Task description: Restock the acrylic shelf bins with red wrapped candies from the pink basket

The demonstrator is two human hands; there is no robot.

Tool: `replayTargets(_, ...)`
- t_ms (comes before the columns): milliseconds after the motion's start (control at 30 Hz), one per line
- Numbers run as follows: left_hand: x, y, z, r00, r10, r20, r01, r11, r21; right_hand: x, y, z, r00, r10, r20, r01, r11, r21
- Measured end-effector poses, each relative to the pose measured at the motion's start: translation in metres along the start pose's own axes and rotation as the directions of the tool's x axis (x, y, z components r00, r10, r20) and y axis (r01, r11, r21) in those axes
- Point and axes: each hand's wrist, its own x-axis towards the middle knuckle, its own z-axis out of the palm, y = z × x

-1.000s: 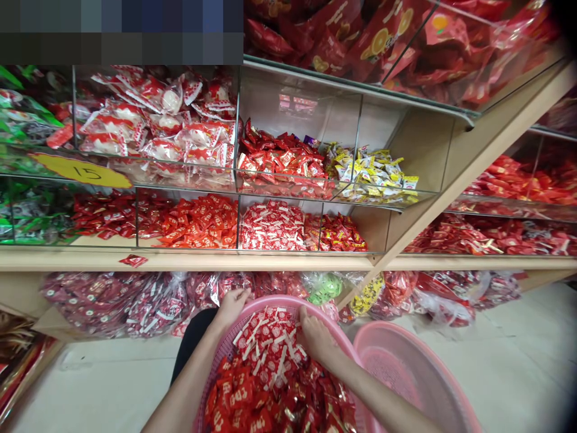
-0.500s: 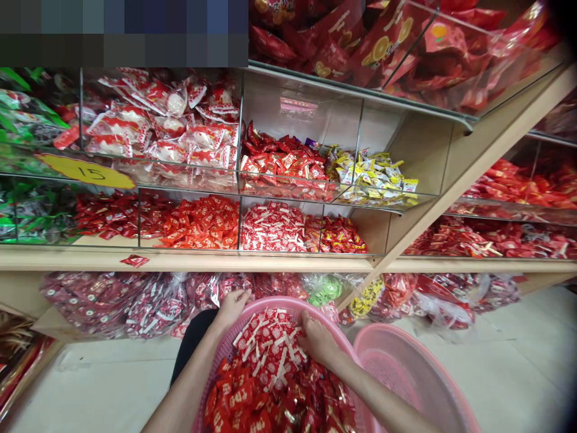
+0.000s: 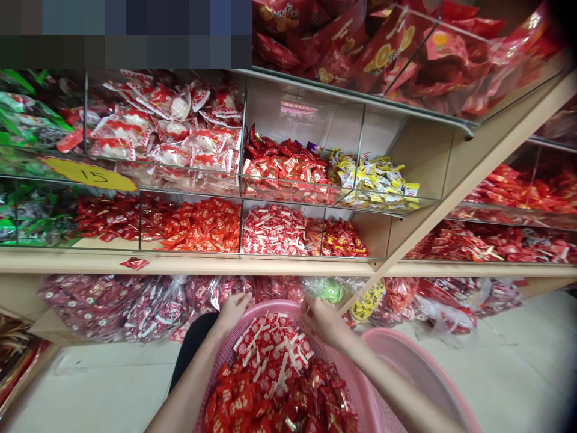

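A pink plastic basket [image 3: 216, 373] with mesh walls sits low in front of me. Inside lie red-and-white wrapped candies [image 3: 270, 346], with bright red [image 3: 234, 400] and darker red wrapped candies [image 3: 322, 397] nearer me. My left hand [image 3: 235, 310] is closed at the basket's far left rim, its fingertips curled over the edge. At the far right rim, my right hand [image 3: 322, 319] is closed as well, its fingers bent around the edge and partly hidden. Neither hand has a candy showing in it.
A second pink basin [image 3: 419, 367] stands on the tiled floor at right. Ahead are glass-fronted bins of candies [image 3: 274, 231] above a wooden shelf edge [image 3: 247, 264], where one loose red candy [image 3: 134, 263] lies. Filled plastic bags [image 3: 153, 307] sit underneath.
My right hand has moved up and away from the candies inside the basket to its far rim. My left hand stays at the rim.
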Motion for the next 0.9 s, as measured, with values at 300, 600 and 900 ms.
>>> replayTargets(300, 0.003, -0.006, -0.001, 1.000, 0.002, 0.004, -0.002, 0.999, -0.049, 0.106, -0.049, -0.074, 0.922, -0.250, -0.297, 0.298, 0.946, 0.129)
replayTargets(600, 0.001, 0.002, -0.002, 1.000, -0.003, -0.022, 0.002, 0.999, -0.047, 0.149, -0.066, -0.075, 0.999, 0.036, 0.013, -0.034, 0.992, -0.122)
replayTargets(900, 0.000, 0.000, 0.000, 1.000, 0.001, -0.003, -0.001, 0.998, -0.065, 0.146, -0.068, -0.077, 0.997, 0.042, 0.066, -0.037, 0.997, -0.071)
